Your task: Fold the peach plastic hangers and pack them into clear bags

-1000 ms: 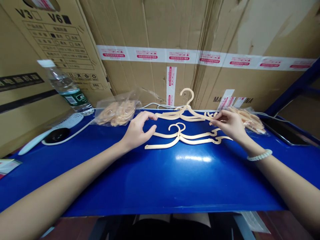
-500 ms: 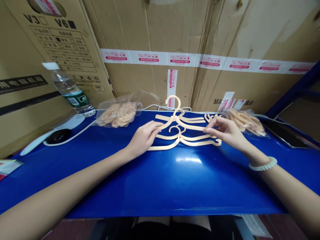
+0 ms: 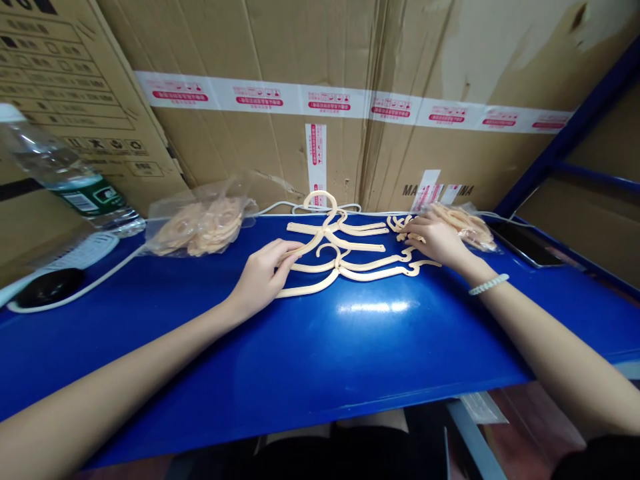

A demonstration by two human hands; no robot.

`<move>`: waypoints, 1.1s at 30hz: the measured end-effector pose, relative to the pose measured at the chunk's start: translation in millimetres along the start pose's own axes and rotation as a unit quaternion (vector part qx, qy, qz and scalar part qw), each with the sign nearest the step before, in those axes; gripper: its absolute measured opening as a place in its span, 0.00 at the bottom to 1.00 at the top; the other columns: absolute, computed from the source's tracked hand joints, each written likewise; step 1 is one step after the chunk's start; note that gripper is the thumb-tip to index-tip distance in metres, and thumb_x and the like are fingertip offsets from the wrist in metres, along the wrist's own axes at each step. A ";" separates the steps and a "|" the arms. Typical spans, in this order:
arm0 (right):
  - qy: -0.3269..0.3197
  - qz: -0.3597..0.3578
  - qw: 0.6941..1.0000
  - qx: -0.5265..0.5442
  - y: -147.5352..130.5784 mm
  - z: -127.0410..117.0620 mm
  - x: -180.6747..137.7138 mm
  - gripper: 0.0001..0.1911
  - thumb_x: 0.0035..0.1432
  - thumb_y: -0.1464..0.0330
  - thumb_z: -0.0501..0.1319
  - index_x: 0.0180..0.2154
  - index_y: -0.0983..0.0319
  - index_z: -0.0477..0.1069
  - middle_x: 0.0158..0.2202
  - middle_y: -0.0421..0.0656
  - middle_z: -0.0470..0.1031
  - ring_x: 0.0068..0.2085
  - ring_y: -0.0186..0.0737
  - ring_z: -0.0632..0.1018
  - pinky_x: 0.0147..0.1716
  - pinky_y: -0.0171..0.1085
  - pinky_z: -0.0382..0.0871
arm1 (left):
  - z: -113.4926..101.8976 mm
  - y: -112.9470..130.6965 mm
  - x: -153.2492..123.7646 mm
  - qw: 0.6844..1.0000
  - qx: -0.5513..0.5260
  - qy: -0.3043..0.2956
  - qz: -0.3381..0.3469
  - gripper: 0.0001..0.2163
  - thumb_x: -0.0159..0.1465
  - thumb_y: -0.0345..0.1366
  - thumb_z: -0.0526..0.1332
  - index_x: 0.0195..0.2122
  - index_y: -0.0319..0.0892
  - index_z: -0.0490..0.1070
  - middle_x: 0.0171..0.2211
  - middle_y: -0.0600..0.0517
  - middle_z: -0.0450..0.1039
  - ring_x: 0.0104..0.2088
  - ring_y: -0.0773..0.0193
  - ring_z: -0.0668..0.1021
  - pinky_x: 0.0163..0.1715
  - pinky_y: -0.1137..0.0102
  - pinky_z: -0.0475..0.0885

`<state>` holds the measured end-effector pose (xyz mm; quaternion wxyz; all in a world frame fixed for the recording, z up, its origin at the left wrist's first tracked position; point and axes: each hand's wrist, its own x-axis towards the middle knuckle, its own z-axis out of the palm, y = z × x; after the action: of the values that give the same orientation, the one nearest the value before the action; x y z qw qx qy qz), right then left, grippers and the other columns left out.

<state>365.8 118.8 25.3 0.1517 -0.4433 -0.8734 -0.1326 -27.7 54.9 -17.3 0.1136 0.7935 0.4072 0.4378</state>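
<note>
My left hand [image 3: 260, 277] pinches the left arm of a cream plastic hanger [image 3: 355, 244], whose hook points to the back. The hanger's right arm is free at its end. Over a cluster of small curved cream pieces [image 3: 395, 223] at the right, my right hand [image 3: 436, 237] has its fingers curled down and together; what the fingertips hold is hidden. More hangers [image 3: 373, 272] lie in front of the pinched one, with small curved end pieces at their right ends. Behind it are other hanger arms [image 3: 370, 228].
Bags of cream parts lie left [image 3: 200, 227] and right [image 3: 465, 223]. At the far left are a water bottle [image 3: 85, 183], a black oval object [image 3: 47, 287] and a white cable. A dark phone-like slab [image 3: 527, 245] lies right. Cardboard boxes [image 3: 250, 153] back the blue table [image 3: 320, 360].
My right hand has let go of the hanger's right arm and moved to the small pieces. My left hand keeps its pinch. The camera view has turned to the right.
</note>
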 end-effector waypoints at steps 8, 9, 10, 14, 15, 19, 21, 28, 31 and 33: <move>0.017 -0.014 1.000 0.011 1.6 8.2 7.3 0.11 0.62 0.69 0.60 0.36 0.63 0.82 0.36 0.53 0.80 0.41 0.55 0.75 0.41 0.50 0.72 | -0.2 0.9 0.2 1.000 -0.012 0.011 0.000 0.11 0.72 0.36 0.56 0.47 0.39 0.75 0.43 0.46 0.79 0.43 0.57 0.80 0.44 0.63 0.75; 0.032 -0.009 0.999 0.019 1.3 8.1 7.3 0.12 0.62 0.68 0.60 0.35 0.63 0.82 0.36 0.53 0.80 0.40 0.54 0.75 0.40 0.49 0.72 | -0.1 0.6 0.3 1.000 -0.013 0.014 0.001 0.11 0.72 0.36 0.56 0.47 0.39 0.76 0.42 0.46 0.79 0.43 0.57 0.80 0.44 0.64 0.75; 0.052 0.001 0.998 0.031 0.3 7.5 7.1 0.12 0.63 0.67 0.60 0.35 0.63 0.82 0.36 0.52 0.80 0.39 0.53 0.76 0.39 0.48 0.72 | 0.1 0.5 0.6 1.000 -0.013 0.017 0.002 0.11 0.72 0.36 0.56 0.47 0.39 0.76 0.42 0.46 0.79 0.43 0.57 0.80 0.44 0.64 0.75; 0.162 0.114 0.971 0.131 -12.1 -1.3 5.2 0.10 0.62 0.62 0.62 0.35 0.60 0.80 0.31 0.47 0.79 0.32 0.46 0.78 0.34 0.44 0.72 | 0.3 1.0 1.6 0.999 -0.014 0.034 0.001 0.10 0.71 0.36 0.56 0.46 0.40 0.75 0.42 0.46 0.79 0.43 0.58 0.80 0.44 0.64 0.76; 0.187 0.151 0.954 0.179 -17.8 -5.0 4.7 0.10 0.61 0.61 0.63 0.36 0.59 0.80 0.29 0.46 0.79 0.30 0.45 0.78 0.32 0.43 0.72 | 0.3 1.2 1.9 0.999 -0.014 0.037 0.001 0.10 0.71 0.35 0.56 0.46 0.40 0.75 0.42 0.46 0.79 0.43 0.58 0.80 0.45 0.64 0.76; 0.241 0.255 0.829 0.436 -47.8 -20.6 4.5 0.11 0.57 0.58 0.69 0.38 0.57 0.77 0.30 0.43 0.81 0.29 0.42 0.80 0.31 0.41 0.75 | -0.5 2.2 2.3 0.999 -0.021 0.041 -0.006 0.09 0.71 0.35 0.56 0.46 0.41 0.75 0.42 0.47 0.79 0.44 0.58 0.80 0.47 0.63 0.76; 0.232 0.272 0.765 0.536 -63.0 -25.3 5.5 0.13 0.54 0.57 0.71 0.37 0.57 0.77 0.33 0.43 0.82 0.32 0.41 0.82 0.36 0.41 0.77 | -0.9 2.6 2.2 0.999 -0.021 0.042 -0.007 0.09 0.71 0.35 0.56 0.46 0.41 0.75 0.42 0.47 0.79 0.43 0.58 0.80 0.46 0.63 0.76; 0.132 0.302 0.679 0.656 -81.5 -15.8 6.2 0.16 0.46 0.59 0.76 0.34 0.57 0.75 0.36 0.42 0.83 0.40 0.42 0.83 0.46 0.43 0.79 | -0.9 3.6 1.7 0.999 -0.020 0.043 -0.001 0.09 0.71 0.35 0.56 0.46 0.42 0.75 0.42 0.47 0.79 0.44 0.58 0.80 0.46 0.63 0.76; 0.109 0.313 0.652 0.682 -78.1 -10.1 5.2 0.18 0.45 0.63 0.77 0.37 0.55 0.75 0.39 0.40 0.83 0.44 0.40 0.83 0.49 0.41 0.78 | -1.4 4.6 1.6 0.999 -0.026 0.042 -0.001 0.09 0.71 0.34 0.56 0.46 0.41 0.75 0.42 0.46 0.78 0.44 0.58 0.80 0.46 0.65 0.76; 0.079 0.317 0.649 0.687 -76.5 -8.6 4.9 0.18 0.46 0.62 0.76 0.38 0.55 0.75 0.42 0.41 0.83 0.48 0.41 0.82 0.51 0.41 0.77 | -2.0 5.4 1.6 0.999 -0.022 0.042 0.002 0.09 0.71 0.34 0.56 0.46 0.40 0.75 0.42 0.46 0.78 0.43 0.58 0.80 0.45 0.66 0.76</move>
<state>302.0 75.6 27.6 0.5141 -0.4495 -0.5054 0.5275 -25.9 52.3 -12.3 0.1131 0.7723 0.4005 0.4799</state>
